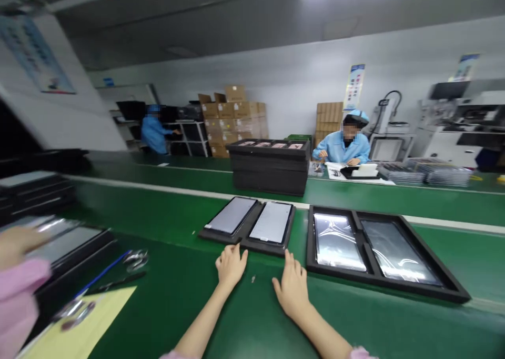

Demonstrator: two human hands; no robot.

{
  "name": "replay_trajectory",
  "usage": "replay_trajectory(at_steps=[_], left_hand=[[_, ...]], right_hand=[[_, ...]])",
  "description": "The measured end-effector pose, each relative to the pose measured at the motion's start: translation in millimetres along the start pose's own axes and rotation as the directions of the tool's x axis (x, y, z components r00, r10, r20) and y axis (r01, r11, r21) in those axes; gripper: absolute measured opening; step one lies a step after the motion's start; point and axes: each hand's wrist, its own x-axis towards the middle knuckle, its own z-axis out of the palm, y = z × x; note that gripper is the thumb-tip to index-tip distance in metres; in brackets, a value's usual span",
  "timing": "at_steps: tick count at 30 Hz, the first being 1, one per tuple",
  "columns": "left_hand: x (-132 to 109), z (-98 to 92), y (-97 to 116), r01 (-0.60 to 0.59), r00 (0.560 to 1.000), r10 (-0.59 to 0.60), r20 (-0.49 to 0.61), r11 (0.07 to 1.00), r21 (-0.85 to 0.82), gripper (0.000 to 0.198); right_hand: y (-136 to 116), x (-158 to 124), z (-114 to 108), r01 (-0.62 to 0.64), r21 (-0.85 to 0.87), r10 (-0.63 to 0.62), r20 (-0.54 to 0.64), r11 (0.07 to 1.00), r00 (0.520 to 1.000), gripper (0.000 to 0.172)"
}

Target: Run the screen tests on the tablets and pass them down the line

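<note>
A black foam tray lies on the green bench with two tablets in it, a left tablet and a right tablet, both with pale screens facing up. At the tray's near edge, around its middle, are the fingertips of my left hand; its thumb stands apart and nothing is in its grasp. My right hand reaches to the near right corner of the same tray, fingers stretched forward and thumb out to the side. Whether the fingertips press on the foam is hard to tell.
Right of the tray lies a black foam tray with two film-covered, shiny panels. Behind stands a stack of black trays. At left, a co-worker's blurred hand is over tablets, near yellow paper and a blue pen. Another person sits opposite.
</note>
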Motion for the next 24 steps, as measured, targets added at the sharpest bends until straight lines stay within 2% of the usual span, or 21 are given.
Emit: replay_trajectory(at_steps=[4, 8, 12, 15, 17, 19, 22, 24], left_hand=[[0.3, 9.9, 1.9, 0.011, 1.000, -0.011, -0.002, 0.997, 0.073, 0.043], [3.8, 15.3, -1.8, -0.047, 0.999, 0.048, -0.004, 0.999, 0.027, 0.042], [8.0, 14.0, -4.7, -0.118, 0.991, 0.106, -0.086, 0.981, -0.156, 0.038], [8.4, 7.1, -9.4, -0.134, 0.984, 0.104, -0.145, 0.967, -0.216, 0.034], [3.6, 0.0, -14.0, -0.150, 0.975, 0.105, -0.194, 0.960, -0.238, 0.030], [-7.2, -6.5, -20.0, -0.164, 0.967, 0.106, -0.230, 0.955, -0.248, 0.029], [-34.2, -8.7, -32.8, -0.159, 0.966, 0.096, -0.242, 0.954, -0.255, 0.036], [-57.3, -4.3, -44.3, -0.111, 0.973, 0.051, -0.226, 0.960, -0.258, 0.040]], right_hand=[[-18.5, 8.3, 3.7, -0.103, 0.106, 0.105, -0.011, 0.989, 0.994, 0.078], [-17.7, 7.8, -5.8, -0.134, 0.185, 0.141, -0.025, 0.974, 0.990, 0.084], [-12.2, 1.7, -11.0, -0.100, 0.297, 0.115, -0.034, 0.950, 0.993, 0.091], [-10.3, -14.7, -9.5, -0.018, 0.479, 0.043, -0.041, 0.878, 0.998, 0.094], [-8.7, -32.8, -9.0, 0.040, 0.653, -0.014, -0.045, 0.756, 0.999, 0.094], [-5.0, -53.4, -11.3, 0.035, 0.832, -0.032, -0.021, 0.554, 0.999, 0.093], [4.4, -81.0, -19.8, -0.129, 0.975, 0.009, 0.129, 0.183, 0.992, 0.095], [10.8, -94.6, -26.4, -0.251, 0.968, 0.025, 0.251, -0.007, 0.968, 0.096]])
